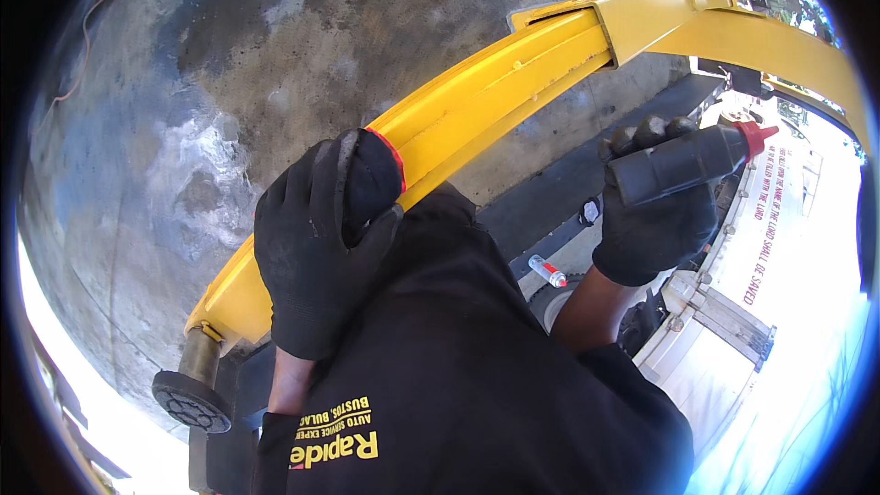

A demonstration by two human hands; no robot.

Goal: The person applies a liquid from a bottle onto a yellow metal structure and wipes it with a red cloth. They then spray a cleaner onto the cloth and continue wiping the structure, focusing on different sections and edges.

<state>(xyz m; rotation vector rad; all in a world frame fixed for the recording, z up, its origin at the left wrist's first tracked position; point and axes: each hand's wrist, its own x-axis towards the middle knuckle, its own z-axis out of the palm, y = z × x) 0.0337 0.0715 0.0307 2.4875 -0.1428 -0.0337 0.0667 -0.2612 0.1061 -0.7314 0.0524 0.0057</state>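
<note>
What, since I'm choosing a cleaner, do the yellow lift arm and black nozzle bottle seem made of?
Yellow lift arm: probably steel with semi-gloss paint, judging by its even colour and crisp edges. Black nozzle bottle: likely plastic, low-sheen, judging by its smooth, moulded-looking body.

Beam [504, 78]: over floor [302, 37]; pad [192, 401] at its left end, left grip [316, 247] upon it. Bottle [678, 167]: in right grip [655, 215]. Spray can [547, 269]: lower, between grips.

Stained grey concrete floor [302, 64], thin reddish cord [86, 32] lying on it
</note>
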